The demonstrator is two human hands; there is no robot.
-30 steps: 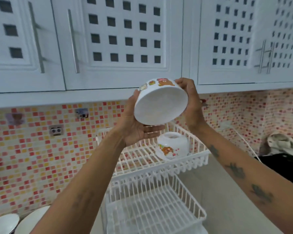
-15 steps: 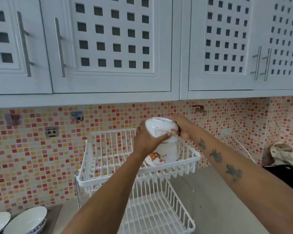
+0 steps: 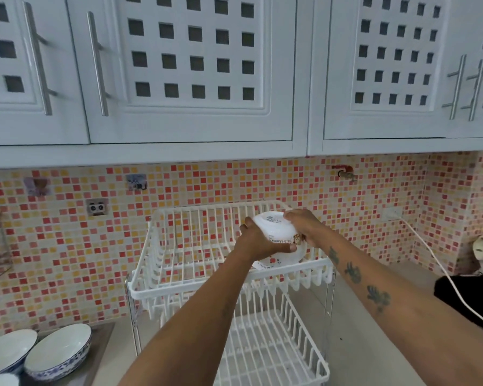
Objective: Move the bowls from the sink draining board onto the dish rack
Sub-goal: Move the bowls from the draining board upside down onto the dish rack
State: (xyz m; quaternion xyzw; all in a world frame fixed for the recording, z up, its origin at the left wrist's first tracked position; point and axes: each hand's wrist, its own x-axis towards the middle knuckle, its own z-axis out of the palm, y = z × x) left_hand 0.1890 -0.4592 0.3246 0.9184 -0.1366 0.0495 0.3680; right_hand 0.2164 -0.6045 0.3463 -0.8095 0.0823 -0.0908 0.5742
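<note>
A white bowl with cartoon prints (image 3: 275, 230) is upside down over the top tier of the white two-tier dish rack (image 3: 179, 285), at its right end. It rests on or just above a second printed bowl (image 3: 286, 256) that lies under it; I cannot tell if they touch. My left hand (image 3: 258, 240) grips its near left side and my right hand (image 3: 304, 225) holds its far right side. Two blue-patterned white bowls (image 3: 57, 351) (image 3: 7, 355) stand on the metal draining board (image 3: 101, 355) at the bottom left.
White cabinets (image 3: 193, 79) hang overhead. The rack's lower tier (image 3: 265, 352) holds nothing. A white cable (image 3: 444, 274) runs from a wall socket across the counter to the right, past a black object (image 3: 469, 299). A tap (image 3: 345, 172) sticks out of the tiled wall.
Both hands brought the printed bowl down from chest height, turned it upside down and lowered it onto the other bowl in the rack's top tier.
</note>
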